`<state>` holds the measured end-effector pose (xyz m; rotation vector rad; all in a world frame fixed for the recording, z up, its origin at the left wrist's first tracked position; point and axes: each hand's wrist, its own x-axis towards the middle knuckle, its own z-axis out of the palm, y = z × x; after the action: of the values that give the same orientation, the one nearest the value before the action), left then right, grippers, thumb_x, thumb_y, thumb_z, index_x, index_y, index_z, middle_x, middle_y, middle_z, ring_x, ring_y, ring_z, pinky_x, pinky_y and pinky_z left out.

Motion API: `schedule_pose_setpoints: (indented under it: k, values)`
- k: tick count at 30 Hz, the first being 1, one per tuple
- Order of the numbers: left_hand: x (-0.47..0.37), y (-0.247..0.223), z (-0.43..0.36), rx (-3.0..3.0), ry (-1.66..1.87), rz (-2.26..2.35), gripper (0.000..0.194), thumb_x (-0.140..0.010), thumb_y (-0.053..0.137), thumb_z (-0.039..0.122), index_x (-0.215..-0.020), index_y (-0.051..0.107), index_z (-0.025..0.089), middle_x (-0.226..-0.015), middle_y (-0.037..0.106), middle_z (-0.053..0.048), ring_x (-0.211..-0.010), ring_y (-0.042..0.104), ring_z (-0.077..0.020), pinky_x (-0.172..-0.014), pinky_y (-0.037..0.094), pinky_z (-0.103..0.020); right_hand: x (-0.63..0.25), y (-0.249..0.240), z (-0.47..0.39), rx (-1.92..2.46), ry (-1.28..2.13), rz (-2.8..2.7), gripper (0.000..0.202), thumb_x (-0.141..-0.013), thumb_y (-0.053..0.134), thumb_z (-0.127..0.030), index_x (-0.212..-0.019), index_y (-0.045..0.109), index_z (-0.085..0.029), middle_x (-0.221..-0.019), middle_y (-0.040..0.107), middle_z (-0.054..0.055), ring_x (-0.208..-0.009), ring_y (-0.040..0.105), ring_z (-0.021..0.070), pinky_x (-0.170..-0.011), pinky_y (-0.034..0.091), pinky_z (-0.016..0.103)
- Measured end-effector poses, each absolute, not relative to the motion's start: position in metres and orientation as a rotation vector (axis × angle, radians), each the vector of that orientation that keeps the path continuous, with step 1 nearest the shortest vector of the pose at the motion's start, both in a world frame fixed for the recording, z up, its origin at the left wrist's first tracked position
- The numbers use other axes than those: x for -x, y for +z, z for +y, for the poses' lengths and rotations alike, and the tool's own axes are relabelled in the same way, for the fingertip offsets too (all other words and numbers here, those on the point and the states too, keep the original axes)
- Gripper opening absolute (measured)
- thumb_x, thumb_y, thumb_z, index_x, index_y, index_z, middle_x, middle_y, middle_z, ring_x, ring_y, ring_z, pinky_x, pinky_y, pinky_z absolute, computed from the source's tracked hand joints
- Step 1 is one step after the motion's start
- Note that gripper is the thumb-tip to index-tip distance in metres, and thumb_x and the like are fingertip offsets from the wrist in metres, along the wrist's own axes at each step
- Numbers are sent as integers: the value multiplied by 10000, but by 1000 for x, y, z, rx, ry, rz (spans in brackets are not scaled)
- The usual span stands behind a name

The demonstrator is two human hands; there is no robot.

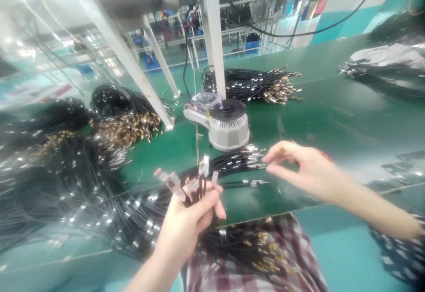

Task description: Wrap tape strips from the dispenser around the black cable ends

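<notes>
My left hand (195, 214) is closed around several black cables (201, 188), whose ends stand up above my fist with pale, shiny tabs (191, 184) on them. To the right, my right hand (295, 163) hovers over the table, its thumb and fingers curved but apart, with nothing visible between them. Just left of those fingertips lie the metal-tipped ends of a black cable bundle (229, 162). One cable end (252, 183) lies separately below that bundle. Beneath my left hand, more cables with brass-coloured ends (265, 250) rest across my lap.
A white round tape dispenser (229, 126) with a black top stands behind the cables on the green table (315, 119). Cable heaps (126, 128) fill the left side. Another bundle (252, 83) lies behind the dispenser. White posts (215, 35) rise from the table.
</notes>
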<state>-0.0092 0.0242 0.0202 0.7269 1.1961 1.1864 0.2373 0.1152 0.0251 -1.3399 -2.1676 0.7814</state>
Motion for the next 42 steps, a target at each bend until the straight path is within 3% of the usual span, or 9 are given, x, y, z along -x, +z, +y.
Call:
schedule_pose_setpoints:
  k: [4,6,12,15,19,28,35,38,42]
  values:
    - [10,19,22,-628,1211,1237,293,-680,823,334,-824,713,104,-617,669,-38,-343,275,18,-404,106,-190,-170,41,100,932,1437,-1783,128,-811,657,-270,-871,583,-185,-944,698,59,-804,671,173,-746,523,319]
    - [10,19,20,-558,1245,1254,289,-641,850,320,-775,701,110,-652,675,-32,-345,287,24,-412,126,-188,-149,41,100,810,1660,-1620,180,-790,691,-281,-838,547,-183,-826,671,26,-715,660,154,-713,530,318]
    - [8,10,8,-608,1271,1181,259,-700,813,324,-771,682,112,-590,672,-42,-328,348,-1,-379,140,-178,-128,36,112,645,1950,-1676,273,-747,739,-198,-874,498,-195,-711,662,-21,-633,631,121,-674,496,279]
    - [8,4,2,-606,1298,1137,238,-737,786,307,-739,657,108,-612,692,-57,-303,415,-15,-362,215,-167,-129,35,110,630,1934,-1838,246,-770,699,-157,-918,506,-190,-763,693,2,-698,644,131,-726,488,285]
    - [11,3,1,-568,1388,1137,176,-789,738,286,-800,648,135,-607,687,-34,-313,507,-65,-357,300,-166,-139,40,104,789,1643,-2059,150,-801,631,-162,-932,560,-175,-886,678,32,-782,615,136,-716,477,257]
    - [7,7,14,-776,1352,1230,221,-795,732,262,-963,673,130,-587,624,6,-376,456,-45,-383,304,-166,-156,54,102,872,1714,-2576,186,-728,525,-104,-869,628,-165,-677,702,6,-592,627,132,-513,429,194]
    - [0,12,17,-929,1219,1329,118,-740,752,231,-740,665,151,-515,600,11,-367,394,-54,-356,265,-184,-157,60,99,869,1651,-2684,140,-701,497,-84,-711,593,-186,-609,690,9,-500,618,142,-422,404,199]
    - [-1,12,16,-974,1222,1349,110,-754,730,226,-698,669,153,-521,581,14,-377,373,-49,-356,250,-187,-158,56,98,986,1879,-2515,182,-717,512,-95,-841,602,-192,-610,696,2,-485,636,144,-424,434,194]
    - [-1,11,17,-930,1229,1369,139,-773,722,256,-717,657,147,-533,573,15,-384,366,-43,-366,258,-180,-161,49,95,1006,2267,-2146,470,-781,464,-79,-1222,539,-224,-596,671,-40,-448,622,101,-459,424,163]
